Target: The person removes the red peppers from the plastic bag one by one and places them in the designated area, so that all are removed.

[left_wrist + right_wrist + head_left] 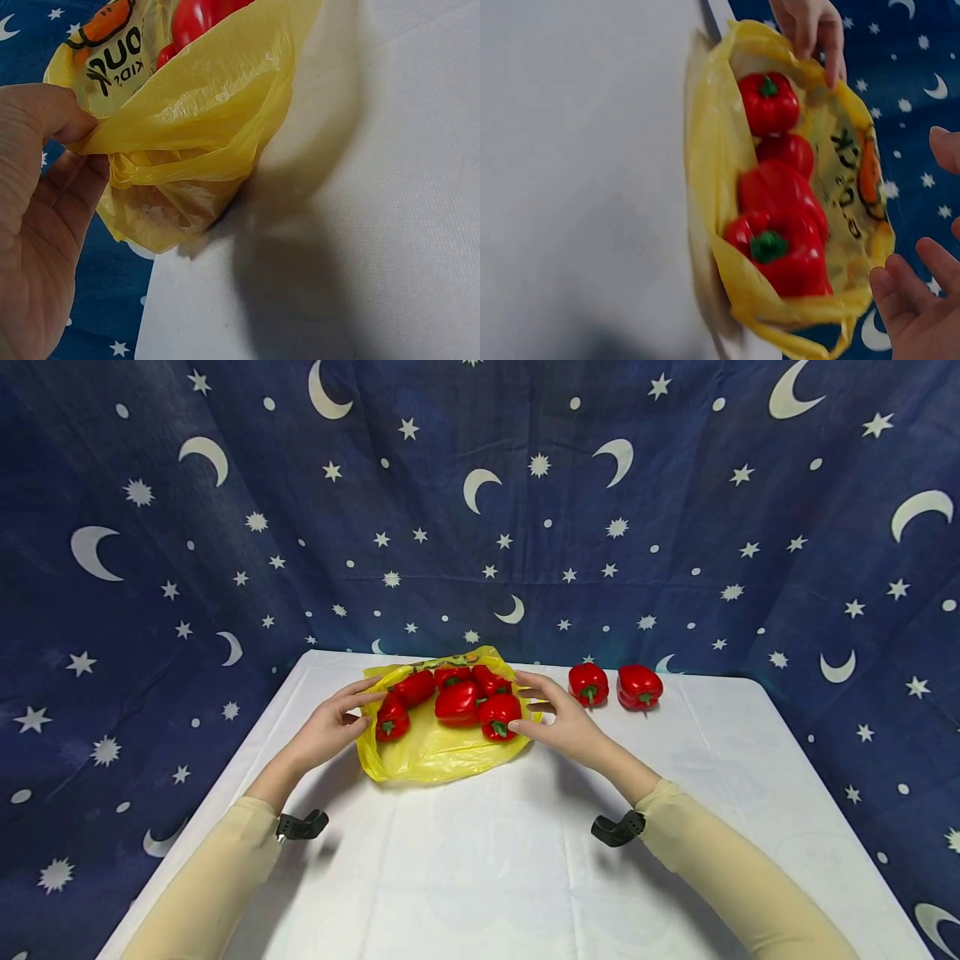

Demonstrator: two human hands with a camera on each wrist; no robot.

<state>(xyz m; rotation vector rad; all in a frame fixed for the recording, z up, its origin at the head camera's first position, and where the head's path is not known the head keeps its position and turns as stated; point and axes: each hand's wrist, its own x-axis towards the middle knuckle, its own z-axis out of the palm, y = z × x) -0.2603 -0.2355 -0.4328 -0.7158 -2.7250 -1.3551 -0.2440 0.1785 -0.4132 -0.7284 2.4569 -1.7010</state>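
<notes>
A yellow plastic bag [431, 752] lies open on the white table [480, 868] with several red bell peppers [459, 702] inside it. My left hand [363, 706] pinches the bag's left edge; in the left wrist view the thumb and fingers [82, 135] clamp the yellow film [202, 112], with a pepper [199, 19] showing above. My right hand [534, 703] hovers at the bag's right edge with fingers spread. In the right wrist view that hand [919, 217] is beside the bag [712, 150] and grips nothing, with the peppers [780, 195] lined up inside.
Two more red peppers [588, 683] [640, 687] stand on the table to the right of the bag, near the back edge. A dark blue cloth with moons and stars [480, 510] hangs behind and at both sides.
</notes>
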